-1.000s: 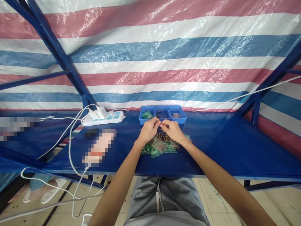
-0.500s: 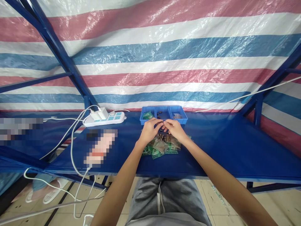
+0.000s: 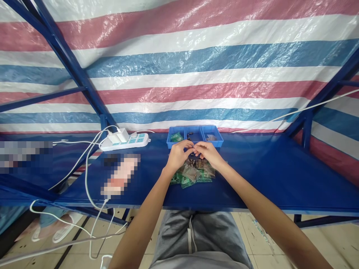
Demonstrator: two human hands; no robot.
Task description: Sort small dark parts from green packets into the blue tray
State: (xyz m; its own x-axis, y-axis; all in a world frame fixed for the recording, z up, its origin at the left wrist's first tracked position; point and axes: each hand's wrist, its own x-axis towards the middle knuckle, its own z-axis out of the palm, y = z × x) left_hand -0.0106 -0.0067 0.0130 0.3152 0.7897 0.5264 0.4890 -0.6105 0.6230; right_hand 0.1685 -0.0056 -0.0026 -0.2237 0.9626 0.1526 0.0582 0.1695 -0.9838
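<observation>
Fingertips meeting, my left hand point(image 3: 178, 155) and my right hand point(image 3: 208, 153) are held close together above the table. Both are closed in a pinch; whatever lies between the fingers is too small to make out. Just below them is a pile of small clear and green plastic packets point(image 3: 191, 174), with small dark metal-looking pieces point(image 3: 192, 163) at its far side. Behind my hands stands a blue tray point(image 3: 193, 128) with three compartments. Its left compartment holds a green packet point(image 3: 176, 137), the middle one a few small dark pieces point(image 3: 190, 133), the right one clear packets point(image 3: 211, 138).
On the blue table point(image 3: 266, 172), a white power strip point(image 3: 126, 142) with plugged-in chargers stands left of the tray. A blurred-out pinkish object point(image 3: 122, 175) with a white cable lies nearer. Cables hang over the left edge. Blue frame posts point(image 3: 73, 69) and striped sheeting point(image 3: 196, 56) enclose the back.
My fingertips have shifted slightly and drawn a little closer together. The pile and the tray look the same.
</observation>
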